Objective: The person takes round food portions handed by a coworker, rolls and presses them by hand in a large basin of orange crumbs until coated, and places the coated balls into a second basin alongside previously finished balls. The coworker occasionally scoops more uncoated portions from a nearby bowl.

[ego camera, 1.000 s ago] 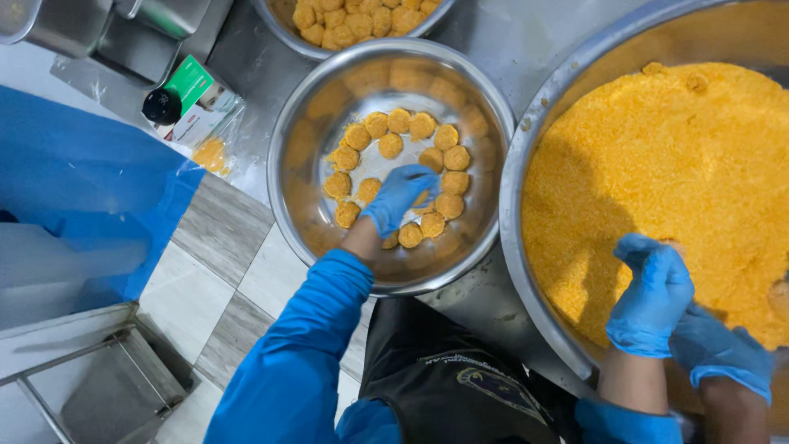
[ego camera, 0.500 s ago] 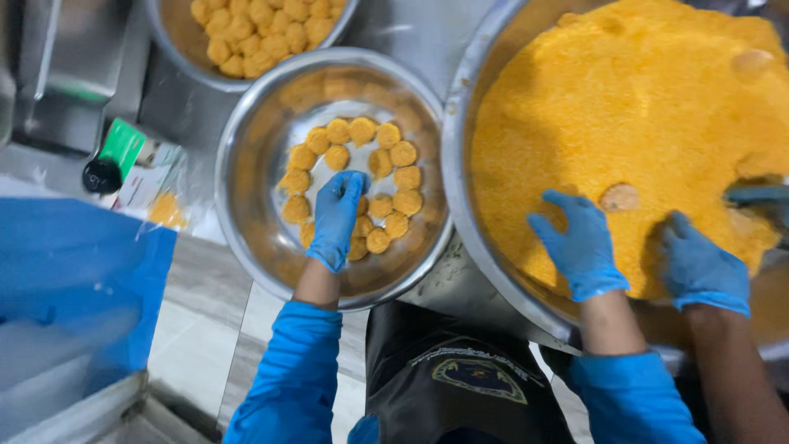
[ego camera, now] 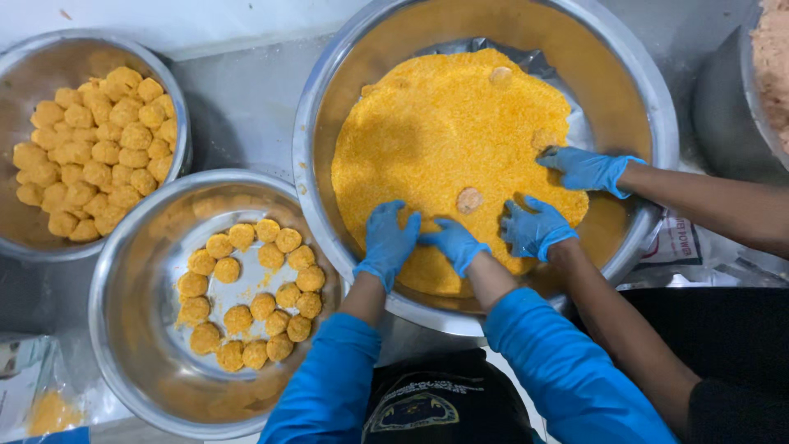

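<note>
Both gloved hands, left hand (ego camera: 386, 242) and right hand (ego camera: 454, 244), press side by side, fingers spread and holding nothing, into the crumbs (ego camera: 444, 140) filling the big bowl (ego camera: 329, 107), beside a co-worker's hands (ego camera: 534, 228).

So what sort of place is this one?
Likely a commercial kitchen or food-prep line: a big steel bowl of orange crumbs, two bowls of coated balls, and blue-gloved hands, the left hand and right hand in the crumbs.

Left hand (ego camera: 386, 244) and right hand (ego camera: 454, 244) in orange crumbs (ego camera: 444, 131), large steel bowl (ego camera: 329, 107)
</note>
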The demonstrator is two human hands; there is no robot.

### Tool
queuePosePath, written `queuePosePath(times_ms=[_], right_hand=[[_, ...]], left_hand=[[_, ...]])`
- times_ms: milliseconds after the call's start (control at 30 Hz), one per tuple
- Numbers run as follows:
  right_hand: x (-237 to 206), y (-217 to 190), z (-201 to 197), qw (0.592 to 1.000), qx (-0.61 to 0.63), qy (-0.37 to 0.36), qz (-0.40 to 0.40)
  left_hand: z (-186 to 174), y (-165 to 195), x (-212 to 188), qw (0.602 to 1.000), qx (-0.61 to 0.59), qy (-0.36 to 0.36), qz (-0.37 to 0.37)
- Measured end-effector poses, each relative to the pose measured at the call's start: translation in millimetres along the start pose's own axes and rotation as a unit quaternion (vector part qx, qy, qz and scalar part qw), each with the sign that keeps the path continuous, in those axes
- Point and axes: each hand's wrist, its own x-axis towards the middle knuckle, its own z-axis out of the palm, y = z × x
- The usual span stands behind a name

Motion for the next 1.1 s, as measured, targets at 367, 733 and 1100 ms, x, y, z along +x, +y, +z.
queuePosePath(times_ms=[367, 733, 1100], right_hand=[[-25.2, 16.9, -47.3, 0.952, -0.271, 0.136, -0.038], [-14.0, 42.5, -22.3, 0.989, 0.001, 0.000, 0.150], [4.4, -7.5, -51.2, 0.894, -0.288, 0.323, -0.118]], left_hand=[[8.2, 0.5, -3.9, 0.995, 0.055, -0.039, -0.077], [67.6, -16.4, -10.0, 0.952, -0.266, -0.145, -0.036], [55.2, -11.1, -20.5, 0.905, -0.405, -0.005, -0.131]])
